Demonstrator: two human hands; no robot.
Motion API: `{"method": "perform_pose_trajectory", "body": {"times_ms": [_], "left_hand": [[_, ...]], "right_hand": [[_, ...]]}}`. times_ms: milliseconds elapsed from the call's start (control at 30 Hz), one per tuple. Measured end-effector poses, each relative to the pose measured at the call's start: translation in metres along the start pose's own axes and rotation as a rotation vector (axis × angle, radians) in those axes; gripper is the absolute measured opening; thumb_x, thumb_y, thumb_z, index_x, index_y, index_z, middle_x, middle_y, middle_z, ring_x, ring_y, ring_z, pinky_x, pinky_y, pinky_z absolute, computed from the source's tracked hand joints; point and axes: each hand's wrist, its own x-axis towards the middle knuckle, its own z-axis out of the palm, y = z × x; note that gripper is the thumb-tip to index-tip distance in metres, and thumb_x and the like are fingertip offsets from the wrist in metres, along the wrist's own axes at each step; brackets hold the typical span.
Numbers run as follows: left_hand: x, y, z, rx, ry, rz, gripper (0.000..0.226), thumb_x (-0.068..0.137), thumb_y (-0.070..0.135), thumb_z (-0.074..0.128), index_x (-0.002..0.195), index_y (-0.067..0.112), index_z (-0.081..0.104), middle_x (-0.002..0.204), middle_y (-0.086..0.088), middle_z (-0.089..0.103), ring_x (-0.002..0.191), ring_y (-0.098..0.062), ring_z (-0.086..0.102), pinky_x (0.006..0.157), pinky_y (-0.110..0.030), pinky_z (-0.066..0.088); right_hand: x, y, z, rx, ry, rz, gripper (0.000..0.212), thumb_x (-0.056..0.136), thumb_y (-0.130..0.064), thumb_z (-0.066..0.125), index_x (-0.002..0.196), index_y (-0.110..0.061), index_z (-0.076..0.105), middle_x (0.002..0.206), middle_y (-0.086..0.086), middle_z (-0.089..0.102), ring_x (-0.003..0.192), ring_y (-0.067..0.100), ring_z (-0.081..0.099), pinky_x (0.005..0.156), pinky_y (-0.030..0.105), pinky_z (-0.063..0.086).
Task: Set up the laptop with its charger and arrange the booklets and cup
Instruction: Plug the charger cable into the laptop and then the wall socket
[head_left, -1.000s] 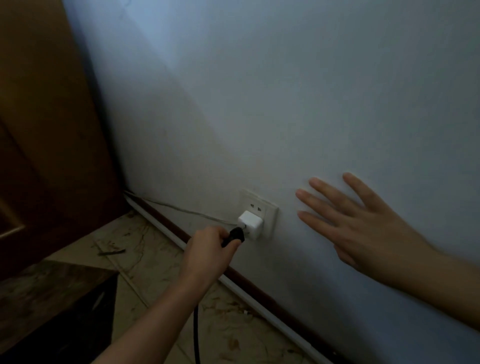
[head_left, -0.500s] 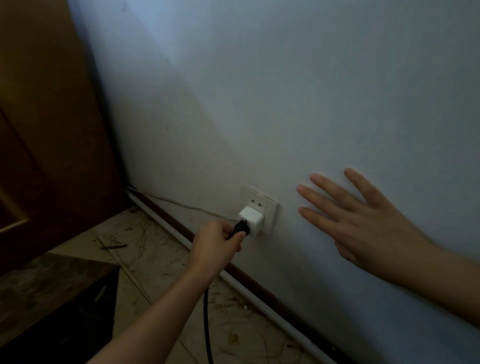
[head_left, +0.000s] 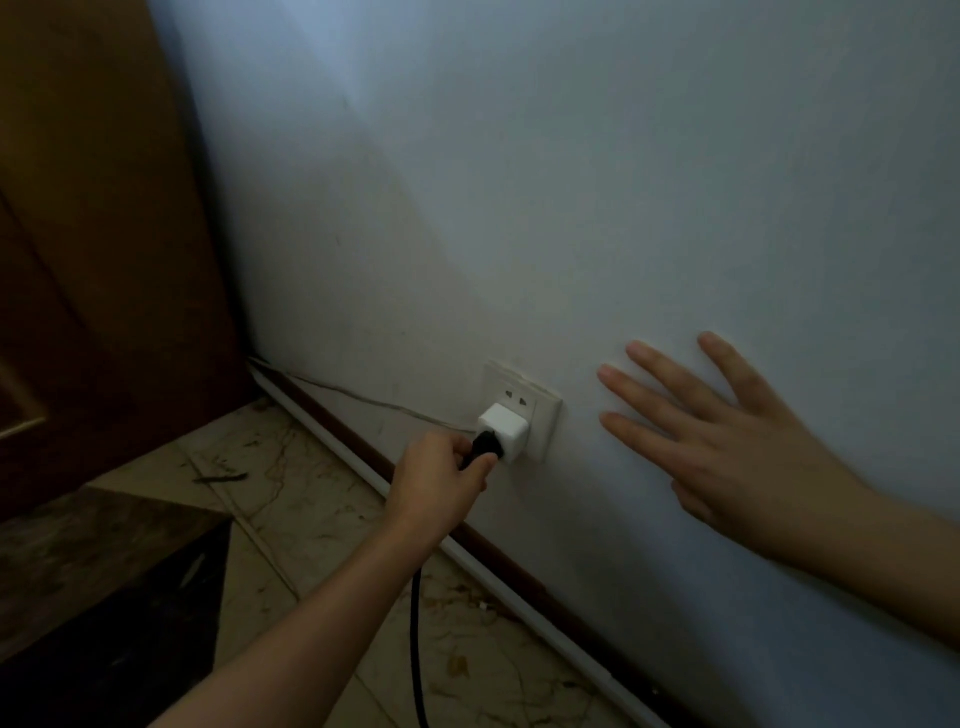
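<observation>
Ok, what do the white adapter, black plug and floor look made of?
The white adapter looks like hard plastic: smooth, slight sheen, crisp edges. The black plug seems moulded rubber or soft plastic, matte. The floor is polished stone or marble-look tile, going by brown veining and joint lines; I cannot tell which.

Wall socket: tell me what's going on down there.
A person is connecting power. The left hand pinches the black plug, whose tip meets the white adapter seated in the lower part of the wall socket. The black cable hangs from that hand toward the floor. The right hand lies open, fingers spread, against the wall right of the socket. Whether the plug is fully in cannot be told.
</observation>
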Motion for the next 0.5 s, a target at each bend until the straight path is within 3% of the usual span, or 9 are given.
{"method": "perform_pose_trajectory", "body": {"times_ms": [200,267,367,500], "left_hand": [[0.002,-0.002,-0.002,-0.003,-0.050,-0.014,0.017,0.087,0.038,0.061,0.071,0.031,0.058,0.068,0.005,0.071,0.039,-0.005,0.061,0.045,-0.025,0.054],[0.003,-0.002,-0.003,0.009,-0.098,-0.022,0.015,0.088,0.039,0.059,0.081,0.026,0.062,0.070,0.006,0.070,0.040,-0.004,0.062,0.048,-0.025,0.054],[0.007,0.001,-0.015,0.126,-0.191,-0.033,0.031,0.085,0.046,0.059,0.100,0.020,0.065,0.081,0.008,0.069,0.055,-0.002,0.064,0.055,-0.025,0.053],[0.007,0.018,-0.048,0.336,-0.249,-0.054,0.055,0.083,0.059,0.053,0.121,0.020,0.059,0.112,0.000,0.068,0.090,-0.013,0.064,0.081,-0.036,0.056]], "right_hand": [[0.002,-0.003,-0.004,0.009,-0.025,0.025,0.084,0.050,-0.021,0.084,0.130,-0.016,0.059,0.149,0.015,0.039,0.140,0.037,0.030,0.113,0.059,0.012],[0.004,-0.006,-0.008,0.029,-0.030,0.035,0.085,0.051,-0.025,0.084,0.131,-0.016,0.058,0.148,0.015,0.042,0.138,0.037,0.034,0.111,0.060,0.016],[0.007,-0.016,-0.023,0.096,-0.054,0.088,0.091,0.056,-0.036,0.083,0.139,-0.017,0.049,0.150,0.014,0.039,0.138,0.036,0.035,0.109,0.058,0.021],[0.011,-0.022,-0.052,0.207,-0.048,0.113,0.092,0.069,-0.047,0.072,0.148,-0.019,0.032,0.156,0.010,0.026,0.143,0.032,0.025,0.111,0.049,0.018]]}}
